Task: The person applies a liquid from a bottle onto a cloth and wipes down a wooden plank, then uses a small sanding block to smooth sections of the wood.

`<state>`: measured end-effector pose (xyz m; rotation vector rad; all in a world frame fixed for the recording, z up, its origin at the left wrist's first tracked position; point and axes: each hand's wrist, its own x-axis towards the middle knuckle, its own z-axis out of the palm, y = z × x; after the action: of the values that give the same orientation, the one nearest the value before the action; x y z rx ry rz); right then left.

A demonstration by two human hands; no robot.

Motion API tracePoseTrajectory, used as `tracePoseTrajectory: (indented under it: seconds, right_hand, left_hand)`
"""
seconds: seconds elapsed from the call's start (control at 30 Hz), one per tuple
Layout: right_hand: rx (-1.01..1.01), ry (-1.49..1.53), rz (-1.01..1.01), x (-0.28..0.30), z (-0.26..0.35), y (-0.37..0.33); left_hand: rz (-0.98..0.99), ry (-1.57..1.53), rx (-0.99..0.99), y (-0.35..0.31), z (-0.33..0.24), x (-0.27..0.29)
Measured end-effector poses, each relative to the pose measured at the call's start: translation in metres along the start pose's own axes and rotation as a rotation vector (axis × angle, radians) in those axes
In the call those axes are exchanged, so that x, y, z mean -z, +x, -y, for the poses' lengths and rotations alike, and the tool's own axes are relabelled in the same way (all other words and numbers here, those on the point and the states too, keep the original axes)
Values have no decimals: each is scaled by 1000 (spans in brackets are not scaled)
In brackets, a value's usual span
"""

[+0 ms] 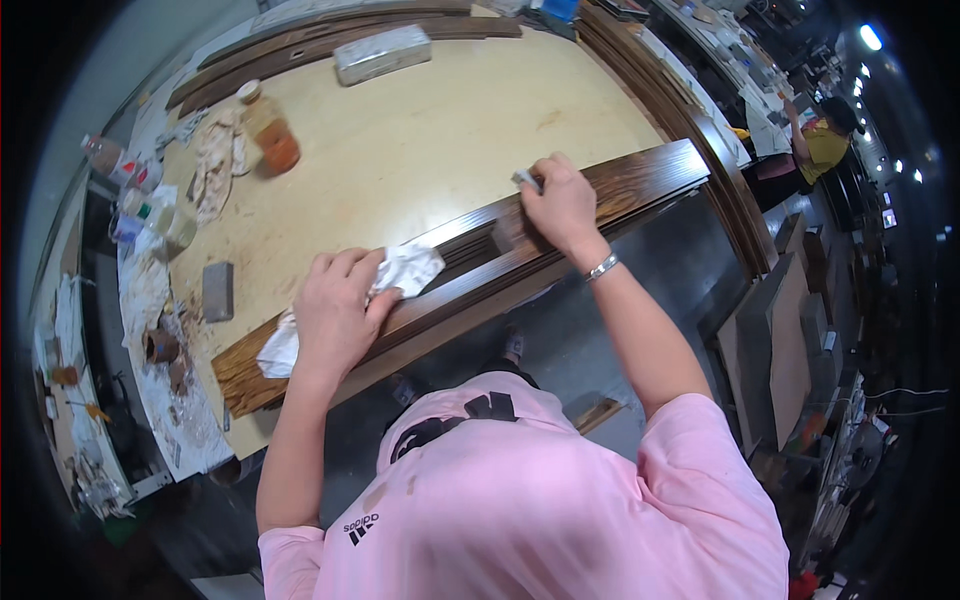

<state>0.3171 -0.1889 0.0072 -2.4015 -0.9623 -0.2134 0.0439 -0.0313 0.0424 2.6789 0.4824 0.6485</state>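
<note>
A long dark-brown wooden piece (645,178) with a recessed middle and a glossy, grained surface lies along the near edge of the table. My left hand (338,308) is closed on a crumpled white cloth (412,268), pressing it against the wood toward the left end. More white cloth shows below that hand. Farther right, my right hand (563,205) rests over the wood, its fingers closed round a small pale grey piece (527,181). Only one edge of that piece shows, so its kind is unclear.
On the pale tabletop (440,130) stand a bottle of orange-brown liquid (272,135), a wrapped silvery block (383,54) and a grey block (217,291). Rags (218,160) and plastic bottles (120,162) crowd the left. Brown wooden strips (300,55) line the back. Another person (822,148) works far right.
</note>
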Motion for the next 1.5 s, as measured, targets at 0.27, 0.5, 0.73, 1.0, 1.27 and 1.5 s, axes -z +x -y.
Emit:
tracePoseTrajectory:
  seconds: [0.27, 0.5, 0.73, 1.0, 1.27, 1.5]
  right_hand:
    - [-214, -124, -91, 75, -218, 73]
    - [-372, -269, -88, 125, -359, 133]
    - [-98, 254, -18, 135, -401, 126]
    - [-195, 387, -93, 170, -410, 38]
    - [-75, 427, -313, 123, -317, -1]
    - [-216, 319, -362, 123, -326, 11]
  left_hand:
    - [-39, 138, -5, 10, -9, -35]
    - [-3, 238, 52, 11, -11, -38]
    - [20, 273, 101, 13, -10, -44]
    - [19, 345, 115, 10, -10, -44]
    - [20, 398, 127, 3, -3, -47]
    - [19, 427, 94, 4, -3, -44]
